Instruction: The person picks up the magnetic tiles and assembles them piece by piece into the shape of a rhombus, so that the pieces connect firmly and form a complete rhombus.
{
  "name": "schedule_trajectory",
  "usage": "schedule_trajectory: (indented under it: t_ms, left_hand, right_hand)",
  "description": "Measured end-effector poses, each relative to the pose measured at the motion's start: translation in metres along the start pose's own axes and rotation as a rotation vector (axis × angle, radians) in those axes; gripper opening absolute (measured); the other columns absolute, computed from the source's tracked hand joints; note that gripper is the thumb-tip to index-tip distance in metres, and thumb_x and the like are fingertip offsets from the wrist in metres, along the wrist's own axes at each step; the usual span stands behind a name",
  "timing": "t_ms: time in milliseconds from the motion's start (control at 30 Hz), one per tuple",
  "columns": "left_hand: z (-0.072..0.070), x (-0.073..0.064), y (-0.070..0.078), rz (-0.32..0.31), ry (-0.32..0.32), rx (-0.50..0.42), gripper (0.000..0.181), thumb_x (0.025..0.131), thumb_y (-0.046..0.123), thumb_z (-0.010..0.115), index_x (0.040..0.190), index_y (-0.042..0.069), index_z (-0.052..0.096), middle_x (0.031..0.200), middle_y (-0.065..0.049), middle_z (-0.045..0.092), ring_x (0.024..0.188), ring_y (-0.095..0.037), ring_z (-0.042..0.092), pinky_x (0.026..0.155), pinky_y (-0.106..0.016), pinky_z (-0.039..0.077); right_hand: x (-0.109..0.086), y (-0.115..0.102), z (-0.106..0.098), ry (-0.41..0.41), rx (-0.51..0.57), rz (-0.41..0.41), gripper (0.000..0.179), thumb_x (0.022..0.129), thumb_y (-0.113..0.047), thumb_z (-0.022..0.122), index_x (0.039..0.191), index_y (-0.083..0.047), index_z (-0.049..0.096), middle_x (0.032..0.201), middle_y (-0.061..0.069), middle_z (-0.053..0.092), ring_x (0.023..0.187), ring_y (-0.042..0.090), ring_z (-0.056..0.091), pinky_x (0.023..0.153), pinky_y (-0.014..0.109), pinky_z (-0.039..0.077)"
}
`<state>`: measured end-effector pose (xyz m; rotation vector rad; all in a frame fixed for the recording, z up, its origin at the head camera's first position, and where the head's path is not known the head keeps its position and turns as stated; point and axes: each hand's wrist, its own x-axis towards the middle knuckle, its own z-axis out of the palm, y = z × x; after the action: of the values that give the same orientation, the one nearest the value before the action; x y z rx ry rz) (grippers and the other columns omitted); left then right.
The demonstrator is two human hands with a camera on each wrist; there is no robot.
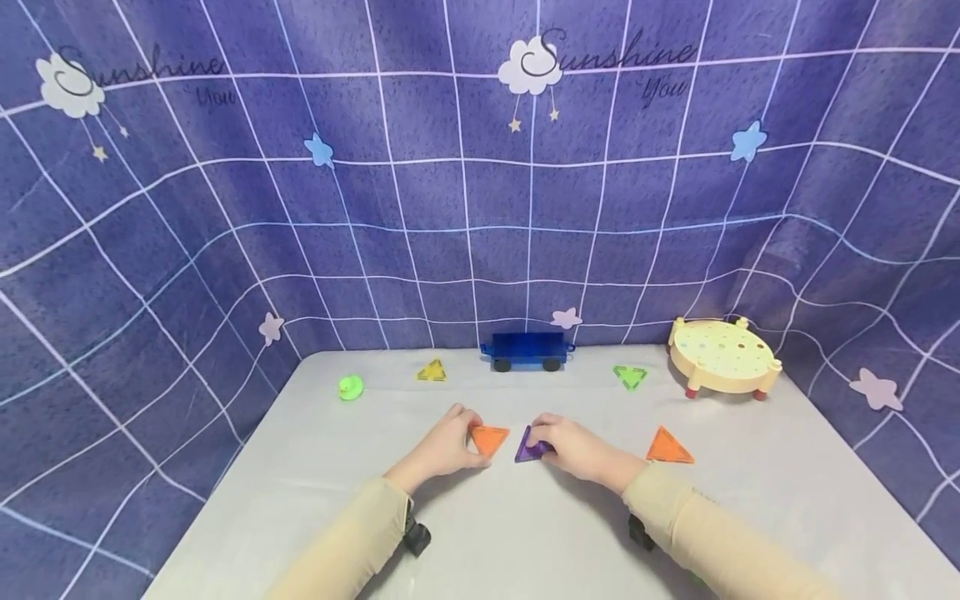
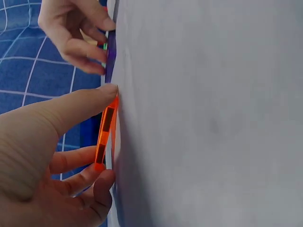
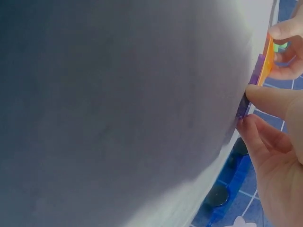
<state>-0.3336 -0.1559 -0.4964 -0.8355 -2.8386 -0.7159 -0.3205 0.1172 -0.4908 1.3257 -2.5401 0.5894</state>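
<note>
My left hand (image 1: 452, 446) pinches an orange triangle tile (image 1: 490, 439) between thumb and fingers. In the left wrist view that orange tile (image 2: 107, 130) is seen edge-on, tilted slightly off the table with the thumb at its top corner. A purple triangle tile (image 1: 527, 450) is pinched by my right hand (image 1: 573, 448), its far part hidden under the fingers. The right wrist view shows thumb and fingertips on the edge of the purple tile (image 3: 255, 75). A small gap separates the two held tiles in the head view.
Another orange triangle tile (image 1: 669, 447) lies right of my right hand. Farther back are a green duck-like toy (image 1: 351, 387), a yellow triangle tile (image 1: 432, 371), a blue wheeled wagon (image 1: 529, 350), a green triangle tile (image 1: 630, 377) and a cream pegboard stool (image 1: 722, 354). A patterned curtain stands behind the table.
</note>
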Motion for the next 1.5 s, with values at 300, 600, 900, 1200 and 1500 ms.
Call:
schedule_trajectory:
  t_ms: [300, 600, 900, 1200, 1500]
  left_hand:
    - [0.003, 0.014, 0.018, -0.009, -0.013, 0.001, 0.059, 0.071, 0.029, 0.092, 0.112, 0.001, 0.062, 0.099, -0.008, 0.057, 0.087, -0.018, 0.053, 0.084, -0.04, 0.051]
    - [0.01, 0.019, 0.028, -0.005, -0.025, -0.021, 0.057, 0.072, 0.03, 0.092, 0.111, 0.001, 0.063, 0.102, -0.011, 0.061, 0.094, -0.023, 0.059, 0.09, -0.041, 0.052]
    - [0.009, 0.02, 0.032, -0.018, -0.038, -0.015, 0.055, 0.073, 0.03, 0.092, 0.112, -0.001, 0.068, 0.102, -0.013, 0.063, 0.094, -0.025, 0.06, 0.091, -0.042, 0.051]
    - [0.011, 0.021, 0.035, -0.037, -0.016, -0.031, 0.054, 0.069, 0.028, 0.094, 0.109, 0.002, 0.069, 0.1, -0.01, 0.058, 0.091, -0.023, 0.055, 0.085, -0.04, 0.05]
    - [0.013, 0.024, 0.041, -0.02, 0.039, -0.242, 0.061, 0.074, 0.005, 0.089, 0.128, 0.002, 0.062, 0.115, -0.014, 0.06, 0.091, -0.02, 0.061, 0.082, -0.033, 0.053]
  right_hand:
    - [0.001, 0.005, -0.006, -0.015, -0.006, 0.038, 0.039, 0.078, 0.005, 0.082, 0.115, 0.001, 0.072, 0.112, 0.016, 0.068, 0.105, 0.03, 0.066, 0.095, 0.042, 0.054]
    - [-0.004, 0.002, -0.012, -0.076, -0.045, 0.066, 0.04, 0.082, 0.004, 0.08, 0.121, 0.004, 0.071, 0.122, 0.021, 0.068, 0.113, 0.039, 0.064, 0.1, 0.05, 0.05]
    - [-0.006, 0.001, -0.014, -0.11, -0.046, 0.116, 0.043, 0.083, 0.005, 0.077, 0.125, 0.0, 0.071, 0.126, 0.019, 0.068, 0.117, 0.039, 0.062, 0.102, 0.05, 0.048]
    - [-0.007, 0.003, -0.013, -0.088, -0.058, 0.087, 0.042, 0.081, 0.007, 0.077, 0.122, 0.0, 0.073, 0.123, 0.019, 0.07, 0.11, 0.037, 0.065, 0.097, 0.048, 0.051]
    - [-0.007, 0.005, -0.012, -0.07, -0.061, 0.043, 0.04, 0.078, 0.009, 0.078, 0.118, 0.002, 0.074, 0.117, 0.02, 0.071, 0.109, 0.035, 0.067, 0.097, 0.049, 0.05]
